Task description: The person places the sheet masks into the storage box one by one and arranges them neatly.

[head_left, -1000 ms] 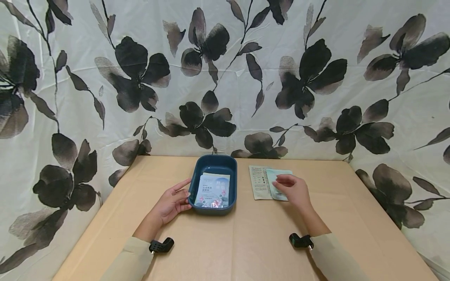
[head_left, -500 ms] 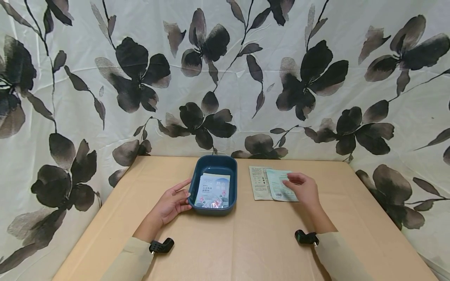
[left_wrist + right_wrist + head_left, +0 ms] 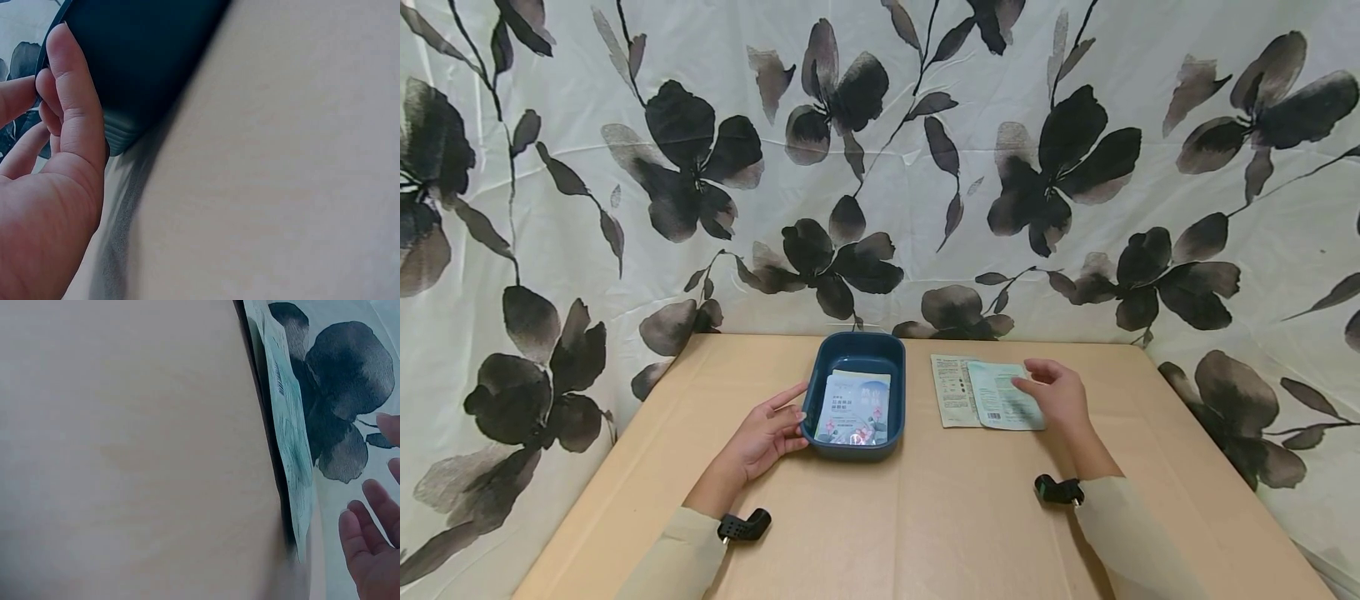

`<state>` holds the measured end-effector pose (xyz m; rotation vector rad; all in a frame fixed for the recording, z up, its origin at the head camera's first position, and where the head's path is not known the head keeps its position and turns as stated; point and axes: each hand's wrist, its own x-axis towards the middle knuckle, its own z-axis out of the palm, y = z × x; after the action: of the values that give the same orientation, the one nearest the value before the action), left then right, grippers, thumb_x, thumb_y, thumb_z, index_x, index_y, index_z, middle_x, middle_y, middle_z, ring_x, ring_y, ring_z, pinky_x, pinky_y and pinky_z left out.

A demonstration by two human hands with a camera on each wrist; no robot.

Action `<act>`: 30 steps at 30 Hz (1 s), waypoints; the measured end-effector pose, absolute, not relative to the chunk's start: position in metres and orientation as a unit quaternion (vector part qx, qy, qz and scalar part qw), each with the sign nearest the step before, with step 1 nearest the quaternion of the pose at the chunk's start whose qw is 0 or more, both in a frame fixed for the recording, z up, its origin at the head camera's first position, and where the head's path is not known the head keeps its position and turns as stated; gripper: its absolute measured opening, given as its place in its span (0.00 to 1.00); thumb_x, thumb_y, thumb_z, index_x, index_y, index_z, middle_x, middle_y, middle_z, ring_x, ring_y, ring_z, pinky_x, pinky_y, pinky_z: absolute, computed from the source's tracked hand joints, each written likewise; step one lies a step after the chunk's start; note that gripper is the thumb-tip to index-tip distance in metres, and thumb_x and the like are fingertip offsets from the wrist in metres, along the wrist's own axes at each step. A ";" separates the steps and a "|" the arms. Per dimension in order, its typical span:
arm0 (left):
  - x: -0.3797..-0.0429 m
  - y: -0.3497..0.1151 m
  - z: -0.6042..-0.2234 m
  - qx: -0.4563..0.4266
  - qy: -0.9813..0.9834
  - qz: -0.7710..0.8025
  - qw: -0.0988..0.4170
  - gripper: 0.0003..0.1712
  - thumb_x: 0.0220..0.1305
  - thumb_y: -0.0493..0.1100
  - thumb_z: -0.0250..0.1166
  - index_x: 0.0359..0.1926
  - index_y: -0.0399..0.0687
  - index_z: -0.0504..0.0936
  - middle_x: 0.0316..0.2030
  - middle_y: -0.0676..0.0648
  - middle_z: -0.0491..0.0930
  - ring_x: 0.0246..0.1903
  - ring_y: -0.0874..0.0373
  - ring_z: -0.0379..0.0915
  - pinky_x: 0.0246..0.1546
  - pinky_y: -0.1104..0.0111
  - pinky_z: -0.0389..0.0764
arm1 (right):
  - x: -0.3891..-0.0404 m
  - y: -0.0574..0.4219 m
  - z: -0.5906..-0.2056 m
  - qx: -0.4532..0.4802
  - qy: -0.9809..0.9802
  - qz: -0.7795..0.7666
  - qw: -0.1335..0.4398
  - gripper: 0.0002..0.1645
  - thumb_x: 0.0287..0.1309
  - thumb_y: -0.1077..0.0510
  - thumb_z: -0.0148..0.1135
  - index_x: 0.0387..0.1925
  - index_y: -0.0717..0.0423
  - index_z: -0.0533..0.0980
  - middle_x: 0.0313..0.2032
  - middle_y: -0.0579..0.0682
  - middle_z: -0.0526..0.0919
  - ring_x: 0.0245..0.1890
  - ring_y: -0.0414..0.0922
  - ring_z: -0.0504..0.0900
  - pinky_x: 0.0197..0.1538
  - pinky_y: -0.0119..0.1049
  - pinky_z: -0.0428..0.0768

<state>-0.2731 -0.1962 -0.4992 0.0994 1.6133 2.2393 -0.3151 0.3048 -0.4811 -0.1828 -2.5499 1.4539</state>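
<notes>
A dark blue rectangular plastic bin (image 3: 861, 454) stands near the back middle of the table in the head view. Inside it lies a pale blue flat sachet (image 3: 853, 408) with pink flowers, over at least one other sachet edge. My left hand (image 3: 767, 437) holds the bin by its left side, fingertips at the rim (image 3: 42, 56). To the bin's right, a light teal sachet (image 3: 1002, 396) partly overlaps a pale green sachet (image 3: 953, 392). My right hand (image 3: 1060, 396) hovers at the teal sachet's right edge, fingers relaxed and holding nothing. In the right wrist view, its fingers are apart from the sachet.
A light wood-coloured table (image 3: 895, 525) lies under everything, its back edge against a white cloth with dark flowers (image 3: 842, 258). A black band with a small device sits on the left wrist (image 3: 745, 525) and another on the right wrist (image 3: 1058, 489).
My right hand has slid to the right and come off the teal sachet, which has shifted slightly right and shows more of its face. The left hand and bin have stayed put.
</notes>
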 end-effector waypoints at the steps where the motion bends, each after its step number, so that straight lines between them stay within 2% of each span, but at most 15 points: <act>1: -0.273 -0.197 -0.499 0.035 0.574 0.796 0.189 0.38 0.75 0.36 0.58 0.81 0.53 0.56 0.42 0.49 0.78 0.32 0.60 0.81 0.39 0.66 0.88 | -0.316 0.305 -0.481 -0.061 -0.864 0.490 0.097 0.33 0.61 0.52 0.73 0.65 0.60 0.76 0.63 0.62 0.79 0.64 0.60 0.75 0.67 0.53 0.75; 14: -0.272 -0.199 -0.499 0.039 0.573 0.796 0.192 0.38 0.75 0.35 0.58 0.81 0.53 0.56 0.44 0.48 0.79 0.32 0.60 0.81 0.39 0.66 0.88 | -0.329 0.303 -0.482 -0.074 -0.878 0.470 0.059 0.36 0.60 0.54 0.73 0.68 0.61 0.73 0.65 0.64 0.76 0.63 0.60 0.74 0.65 0.54 0.74; 30: -0.272 -0.202 -0.500 0.041 0.573 0.795 0.194 0.38 0.75 0.35 0.57 0.81 0.52 0.56 0.39 0.51 0.78 0.31 0.60 0.80 0.39 0.66 0.88 | -0.340 0.298 -0.487 -0.122 -0.879 0.461 0.018 0.38 0.59 0.54 0.73 0.68 0.61 0.71 0.68 0.66 0.72 0.69 0.63 0.68 0.71 0.59 0.69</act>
<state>-0.2718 -0.2017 -0.5004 0.1151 1.6060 2.2305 -0.3405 0.2979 -0.4872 -0.3784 -2.7294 1.4311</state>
